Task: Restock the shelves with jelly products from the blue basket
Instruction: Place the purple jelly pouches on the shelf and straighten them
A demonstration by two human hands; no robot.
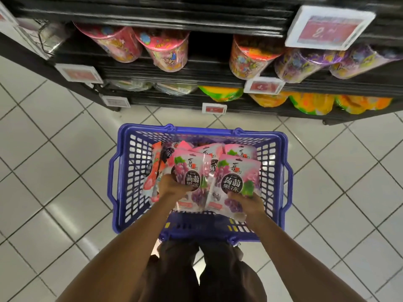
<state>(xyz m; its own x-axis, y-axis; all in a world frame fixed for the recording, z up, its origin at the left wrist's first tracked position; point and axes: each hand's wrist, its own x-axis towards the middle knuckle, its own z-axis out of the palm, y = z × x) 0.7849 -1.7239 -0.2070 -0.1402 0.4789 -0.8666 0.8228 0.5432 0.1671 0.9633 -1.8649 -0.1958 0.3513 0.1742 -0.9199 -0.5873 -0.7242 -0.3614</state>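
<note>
While the blue basket (124, 182) sits at six o'clock, my left hand (172, 186) grips one grape jelly pouch (192, 171) and my right hand (247, 202) a second pouch (237, 177), so picking looks under way and next both need lifting to the shelves (152, 69) at twelve o'clock

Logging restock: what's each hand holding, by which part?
Left hand: left pink plastic grape-jelly pouch, lower half. Right hand: right pink pouch, lower half.

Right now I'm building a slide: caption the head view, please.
Left hand and right hand grip grape jelly pouches over the blue basket, facing stocked shelves.
</note>
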